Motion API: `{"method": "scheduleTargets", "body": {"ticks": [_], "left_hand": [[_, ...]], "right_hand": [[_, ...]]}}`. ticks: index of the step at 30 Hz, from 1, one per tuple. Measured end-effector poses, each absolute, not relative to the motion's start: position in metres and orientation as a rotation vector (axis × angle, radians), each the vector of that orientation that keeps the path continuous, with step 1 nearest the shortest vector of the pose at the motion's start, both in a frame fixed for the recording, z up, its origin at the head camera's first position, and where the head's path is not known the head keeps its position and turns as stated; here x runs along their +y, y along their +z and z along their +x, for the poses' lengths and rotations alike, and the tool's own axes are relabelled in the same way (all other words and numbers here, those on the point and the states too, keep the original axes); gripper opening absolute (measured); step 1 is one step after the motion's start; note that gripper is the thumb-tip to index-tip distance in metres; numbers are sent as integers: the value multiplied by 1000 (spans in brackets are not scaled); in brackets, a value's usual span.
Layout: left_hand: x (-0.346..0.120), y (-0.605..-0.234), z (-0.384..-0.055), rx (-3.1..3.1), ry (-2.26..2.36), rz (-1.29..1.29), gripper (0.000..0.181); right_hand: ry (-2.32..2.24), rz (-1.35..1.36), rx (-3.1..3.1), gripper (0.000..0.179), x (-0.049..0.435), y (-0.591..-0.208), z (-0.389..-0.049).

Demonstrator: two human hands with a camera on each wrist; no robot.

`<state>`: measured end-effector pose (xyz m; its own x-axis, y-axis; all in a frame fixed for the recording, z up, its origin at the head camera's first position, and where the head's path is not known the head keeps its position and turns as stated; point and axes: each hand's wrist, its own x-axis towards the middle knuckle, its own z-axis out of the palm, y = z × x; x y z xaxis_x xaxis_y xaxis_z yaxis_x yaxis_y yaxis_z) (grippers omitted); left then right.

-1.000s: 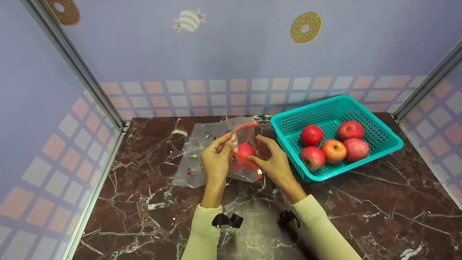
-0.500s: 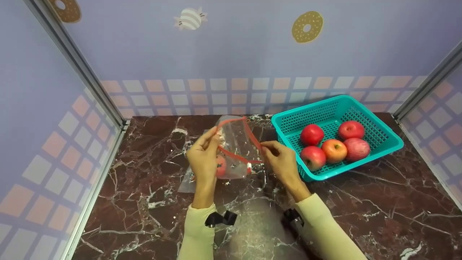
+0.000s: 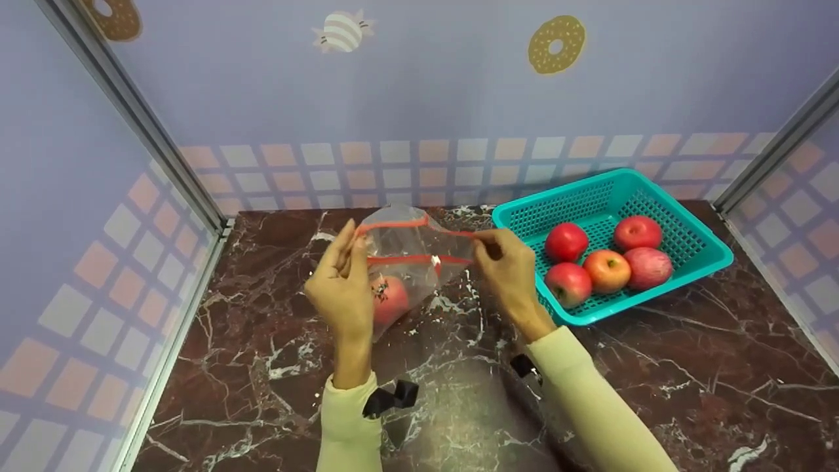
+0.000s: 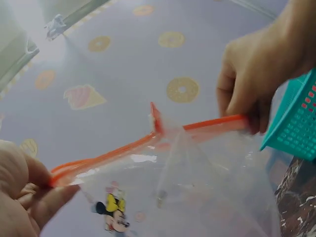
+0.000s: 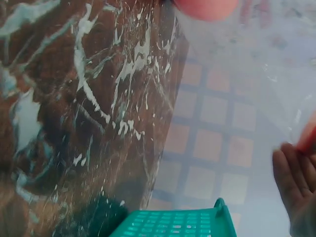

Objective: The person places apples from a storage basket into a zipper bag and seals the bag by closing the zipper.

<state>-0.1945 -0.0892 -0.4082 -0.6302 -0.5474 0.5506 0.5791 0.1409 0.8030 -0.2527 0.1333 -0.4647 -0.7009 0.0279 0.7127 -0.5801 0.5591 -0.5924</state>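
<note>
Between both hands hangs a clear zip bag [image 3: 419, 278] with an orange zip edge and cartoon prints. Inside it, toward the left, lies a red apple [image 3: 391, 301]. My left hand [image 3: 344, 288] pinches the left end of the orange edge between thumb and fingers. The right hand [image 3: 510, 272] grips the other end with curled fingers, beside the basket. A small white slider [image 3: 436, 261] sits on the near strip of the zip. In the left wrist view the orange edge is stretched between the hands, with a cartoon figure [image 4: 114, 212] printed below.
A turquoise basket [image 3: 593, 321] holding several apples [image 3: 607, 272] stands on the right of the dark marbled table [image 3: 262, 393]. Patterned walls [image 3: 419, 98] rise behind and at both sides.
A second ago the right fingers were spread at the bag; now they grip its edge. The left hand has moved left with its end, and the bag has been raised and turned with the apple.
</note>
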Motion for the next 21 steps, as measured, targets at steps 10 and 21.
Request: {"method": "scheduleTargets", "body": {"ticks": [10, 21], "left_hand": [[-82, -408, -195, -1583, -1588, -115, 26], [-71, -423, -204, -1737, -1878, -54, 20]], "right_hand": [[1176, 369, -2090, 8, 138, -455, -253], [1302, 258, -2380, 12, 162, -440, -243]]}}
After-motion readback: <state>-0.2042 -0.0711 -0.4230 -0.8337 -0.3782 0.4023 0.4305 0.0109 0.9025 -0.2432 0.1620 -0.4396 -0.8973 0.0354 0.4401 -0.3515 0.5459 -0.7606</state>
